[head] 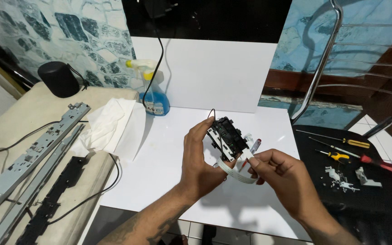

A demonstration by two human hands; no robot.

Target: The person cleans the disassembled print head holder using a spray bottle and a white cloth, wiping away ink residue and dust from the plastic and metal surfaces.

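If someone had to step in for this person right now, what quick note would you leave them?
Left hand: grip shut on the black module, held up over the white table.
Right hand: pinches the white ribbon cable hanging from the module; a small red-tipped tool sits at its fingers.
Nearby: screwdrivers and small white parts on the black chair seat; metal rails, a white cloth and a spray bottle to the left.
Done: module is out and in hand.
Left: cable looks still attached; I cannot tell more.

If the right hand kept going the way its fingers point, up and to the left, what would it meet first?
Probably the black and white part held by the left hand. The right hand already pinches the white ribbon cable just below it, though depth is unclear.
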